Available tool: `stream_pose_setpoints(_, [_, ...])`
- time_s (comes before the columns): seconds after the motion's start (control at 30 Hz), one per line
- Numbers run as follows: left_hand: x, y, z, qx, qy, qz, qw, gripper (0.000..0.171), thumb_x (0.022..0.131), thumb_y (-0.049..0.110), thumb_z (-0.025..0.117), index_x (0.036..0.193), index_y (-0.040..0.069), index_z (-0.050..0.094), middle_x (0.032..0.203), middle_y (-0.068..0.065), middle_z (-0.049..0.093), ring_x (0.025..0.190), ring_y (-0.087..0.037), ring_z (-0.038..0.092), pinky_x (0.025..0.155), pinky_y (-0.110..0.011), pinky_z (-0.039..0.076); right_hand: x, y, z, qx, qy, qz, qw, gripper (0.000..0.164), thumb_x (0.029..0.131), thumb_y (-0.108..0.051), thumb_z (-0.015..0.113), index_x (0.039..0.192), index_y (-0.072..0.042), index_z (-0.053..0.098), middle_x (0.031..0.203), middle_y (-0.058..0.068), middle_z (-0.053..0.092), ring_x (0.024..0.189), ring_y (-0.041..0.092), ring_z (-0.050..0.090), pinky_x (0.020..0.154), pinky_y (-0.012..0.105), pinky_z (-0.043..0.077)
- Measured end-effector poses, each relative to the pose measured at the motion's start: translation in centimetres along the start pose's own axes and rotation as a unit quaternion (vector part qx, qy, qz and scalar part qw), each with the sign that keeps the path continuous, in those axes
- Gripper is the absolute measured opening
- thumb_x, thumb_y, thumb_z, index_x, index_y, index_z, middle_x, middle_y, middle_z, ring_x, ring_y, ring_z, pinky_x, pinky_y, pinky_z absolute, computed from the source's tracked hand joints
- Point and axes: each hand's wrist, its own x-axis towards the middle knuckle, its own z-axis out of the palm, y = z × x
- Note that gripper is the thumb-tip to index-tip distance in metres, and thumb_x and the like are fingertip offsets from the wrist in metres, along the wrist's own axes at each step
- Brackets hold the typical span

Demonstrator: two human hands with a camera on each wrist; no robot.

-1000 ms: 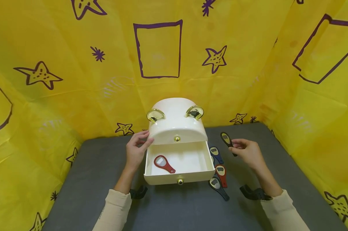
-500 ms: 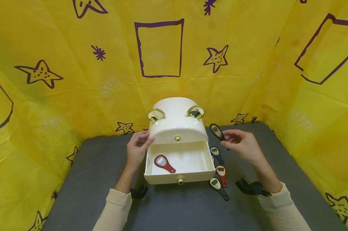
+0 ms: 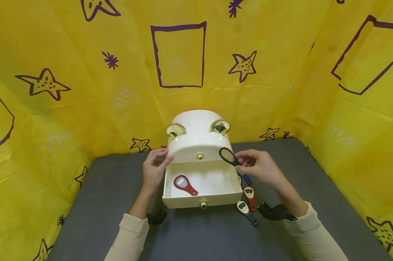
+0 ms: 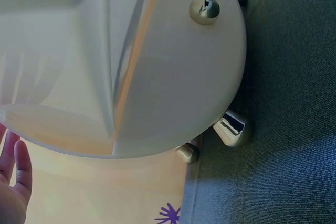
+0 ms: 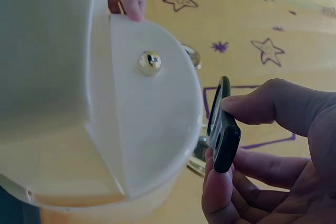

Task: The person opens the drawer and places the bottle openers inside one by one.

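Observation:
A white two-drawer box point(image 3: 199, 130) with gold ears and round gold knobs stands on the table; its lower drawer point(image 3: 183, 202) is pulled out. My left hand point(image 3: 154, 169) rests against the box's left side, its thumb by the front edge. My right hand point(image 3: 258, 166) pinches a black bottle opener point(image 5: 228, 137) by its narrow end between thumb and fingers. In the head view, that opener's round head is over the drawer's back right corner. Inside the drawer, toward its left, lies a red bottle opener point(image 3: 185, 185).
Right of the drawer lie several more openers: a blue opener point(image 3: 247, 179), partly hidden, a red opener point(image 3: 249, 197) and a dark opener point(image 3: 247, 212). The grey table point(image 3: 108, 203) is walled by yellow cloth point(image 3: 128, 61) with purple drawings.
My right hand has carried the black bottle opener leftward from beside the box to over the drawer's right edge, tilting it flatter. My left hand and the box have stayed put.

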Motion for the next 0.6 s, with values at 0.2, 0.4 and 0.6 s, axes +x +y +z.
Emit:
stream_pose_setpoints(0.2, [0.0, -0.1, 0.0, 0.0, 0.004, 0.0, 1.0, 0.023, 0.078, -0.01, 0.073, 0.1, -0.015, 0.067, 0.11, -0.034, 0.061, 0.095, 0.005, 0.062, 0.073, -0.011, 0.049, 0.5, -0.2, 1.5, 0.014, -0.034, -0.026, 0.999, 0.028, 0.077, -0.002, 0.077, 0.103, 0.007, 0.07, 0.084, 0.012, 0.066, 0.07, 0.009, 0.056, 0.064, 0.018, 0.051])
stream_pose_setpoints(0.4, [0.0, 0.0, 0.0, 0.0, 0.005, -0.001, 1.0, 0.023, 0.078, -0.01, 0.073, 0.1, -0.016, 0.067, 0.11, -0.034, 0.061, 0.095, 0.005, 0.062, 0.073, -0.012, 0.049, 1.3, -0.6, 3.4, 0.009, -0.077, -0.02, 0.997, 0.026, 0.075, -0.002, 0.077, 0.099, 0.004, 0.071, 0.081, 0.008, 0.065, 0.07, 0.011, 0.056, 0.064, 0.018, 0.05])
stream_pose_setpoints(0.6, [-0.1, 0.0, 0.1, 0.0, 0.006, -0.001, 1.0, 0.023, 0.078, -0.01, 0.073, 0.1, -0.015, 0.067, 0.109, -0.034, 0.061, 0.095, 0.005, 0.061, 0.072, -0.012, 0.049, 2.0, -1.0, 5.1, -0.018, -0.111, -0.036, 0.993, 0.022, 0.073, -0.004, 0.076, 0.094, 0.001, 0.072, 0.074, 0.004, 0.066, 0.069, 0.008, 0.056, 0.066, 0.019, 0.05])
